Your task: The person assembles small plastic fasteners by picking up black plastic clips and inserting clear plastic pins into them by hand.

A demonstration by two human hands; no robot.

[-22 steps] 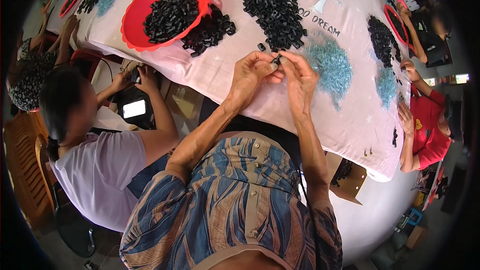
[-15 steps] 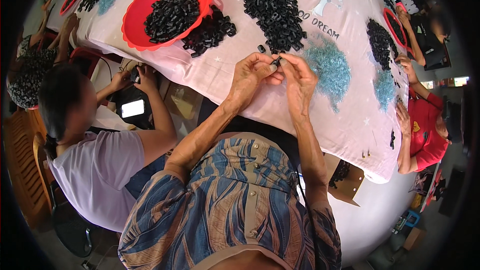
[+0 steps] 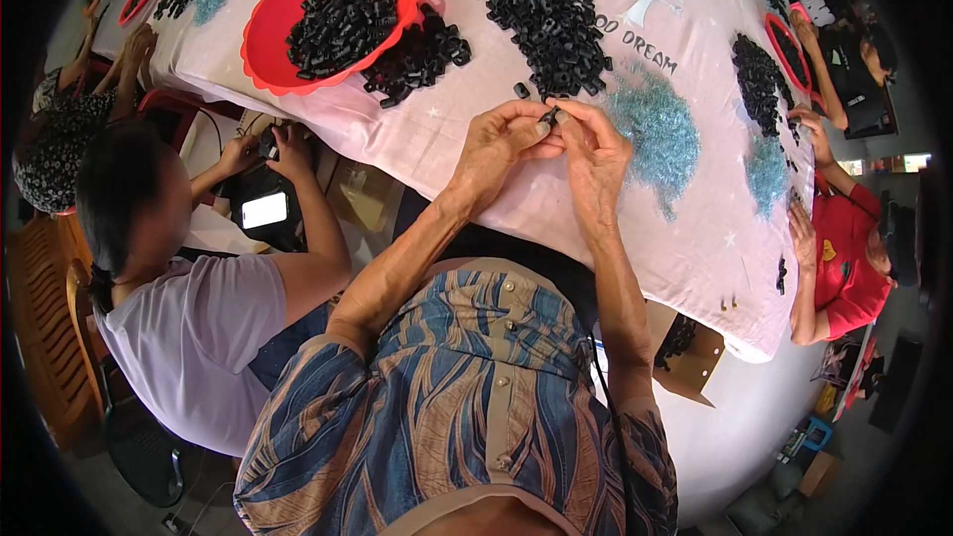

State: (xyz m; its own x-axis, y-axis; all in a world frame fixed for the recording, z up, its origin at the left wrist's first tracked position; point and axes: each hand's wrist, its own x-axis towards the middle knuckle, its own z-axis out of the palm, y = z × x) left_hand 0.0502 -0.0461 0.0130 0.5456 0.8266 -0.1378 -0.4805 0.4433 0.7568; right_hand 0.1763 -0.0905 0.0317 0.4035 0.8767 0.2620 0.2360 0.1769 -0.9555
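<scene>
Over the table's near edge my left hand point(image 3: 504, 144) and my right hand point(image 3: 593, 144) meet, fingertips pinched together. Between them is a small black plastic piece point(image 3: 549, 116), partly covered by the fingers of both hands. Just beyond my fingers spreads a heap of similar black pieces point(image 3: 541, 15), with one loose piece point(image 3: 521, 90) at its near side. Right of my right hand lies a pile of tiny clear bluish parts point(image 3: 657, 134), too small to make out singly.
A red plastic basin point(image 3: 263, 45) holding black pieces stands at the left, a second black heap point(image 3: 422, 60) against its side. The pink cloth point(image 3: 397, 144) bends down at the near edge. People work at left point(image 3: 199, 328) and right point(image 3: 844, 258). An open carton point(image 3: 690, 357) is below the table.
Both hands stay together at the same spot, with only a slight shift of the fingers around the black piece. The whole view has moved a little.
</scene>
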